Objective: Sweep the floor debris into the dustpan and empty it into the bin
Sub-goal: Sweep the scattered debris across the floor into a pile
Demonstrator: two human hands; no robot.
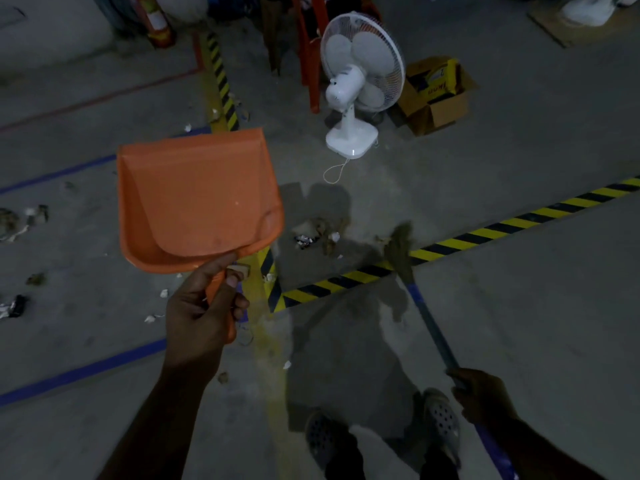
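Observation:
An orange dustpan [197, 199] is held up off the floor at the left centre, its pan looking empty. My left hand [202, 313] grips its handle. My right hand [481, 396] grips the blue handle of a broom [401, 251], whose bristles touch the floor at the yellow-black tape. A small pile of debris [320, 235], paper scraps and dry leaves, lies just left of the bristles. More debris [20, 220] is scattered along the left side of the floor. No bin is in view.
A white standing fan [360, 81] with its cord is on the floor ahead. An open cardboard box [436, 95] sits to its right, orange chair legs [311, 57] to its left. A fire extinguisher [156, 19] stands at the back left. My feet [381, 434] are below.

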